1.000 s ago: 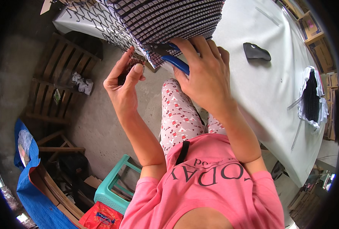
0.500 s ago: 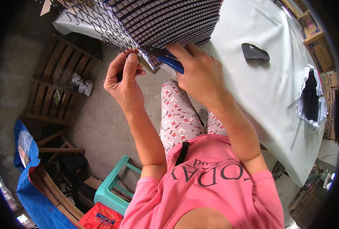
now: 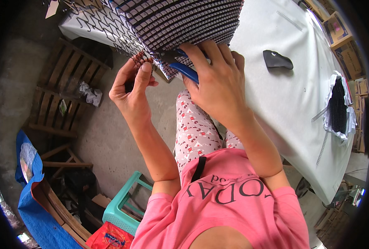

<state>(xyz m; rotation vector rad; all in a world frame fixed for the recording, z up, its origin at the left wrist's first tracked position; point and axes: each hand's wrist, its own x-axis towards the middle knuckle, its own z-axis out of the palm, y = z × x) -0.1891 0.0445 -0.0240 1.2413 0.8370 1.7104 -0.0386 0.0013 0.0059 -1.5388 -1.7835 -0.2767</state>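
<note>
Seated at a white bench (image 3: 292, 108), the right hand (image 3: 217, 83) grips blue-handled pliers (image 3: 180, 64) at the edge of a mostly woven wire grid panel (image 3: 180, 20), while left-hand fingers (image 3: 145, 70) pinch its unfinished corner wire.

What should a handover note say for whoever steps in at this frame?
Left hand: fingertips pinch the wire ends at the corner of the woven wire panel.
Right hand: grips blue-handled pliers, tips at that same corner.
Panel lies on the white table, its corner overhanging the edge.
Done: most of the panel looks woven.
Left: cannot tell how far this corner's wire ends are finished.
</note>
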